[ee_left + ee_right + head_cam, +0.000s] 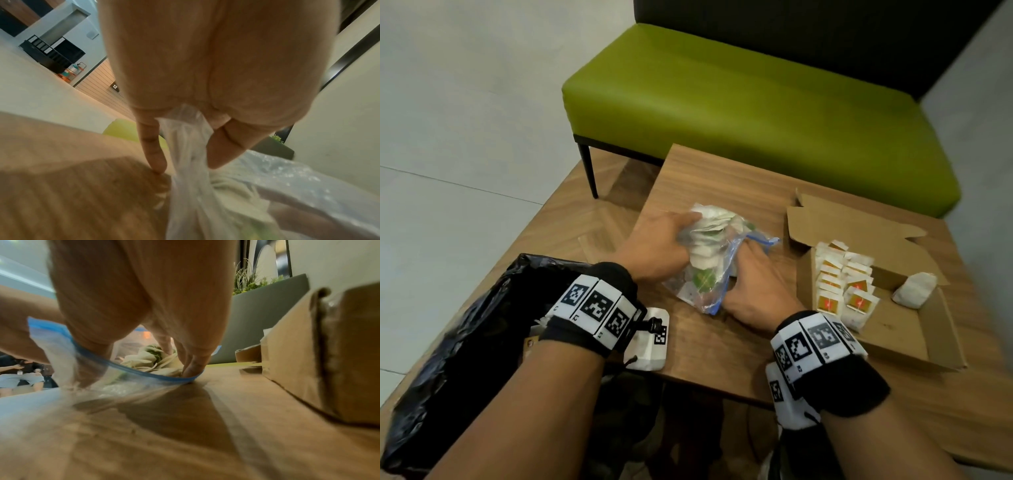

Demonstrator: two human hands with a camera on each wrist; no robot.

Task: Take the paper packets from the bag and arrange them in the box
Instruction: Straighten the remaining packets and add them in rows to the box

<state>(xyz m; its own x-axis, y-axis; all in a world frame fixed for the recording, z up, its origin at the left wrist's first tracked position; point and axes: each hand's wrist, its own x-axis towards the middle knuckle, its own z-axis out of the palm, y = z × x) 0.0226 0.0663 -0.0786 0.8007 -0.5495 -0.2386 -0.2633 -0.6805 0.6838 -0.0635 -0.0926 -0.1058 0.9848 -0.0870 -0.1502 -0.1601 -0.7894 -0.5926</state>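
- Our left hand (654,246) has the clear zip bag (705,260) bunched up, fingers curled into the plastic at its closed end; the left wrist view shows film gathered between the fingers (153,152).
- Our right hand (753,284) is at the other end, fingers reaching through the blue-rimmed mouth (144,371), tips down among the paper packets (156,363) inside. Whether it has actually pinched one we cannot tell; the tips are buried in the pile.
- So the packets to be moved sit between our two hands, bag lying on the wooden table (715,349).
- Just off the right hand's outer side stands the open cardboard box (914,329), with rows of yellow-labelled packets (842,284) standing on edge against its near wall and one white packet (914,289) loose beyond them.
- Behind the left wrist lies a black plastic bag (465,342).
- Risks, as we judge them:
- The mouth is narrow and soft. If we drag out a fistful, the rim could snag the knuckles and spill packets onto the table.
- If the left hand squeezes harder, it may crumple the paper packets under it.
- If the left grip slackens, the whole bag will likely follow the right hand instead of giving up a packet.
- Swinging across to the box, we could clip the near wall or knock the standing rows over.
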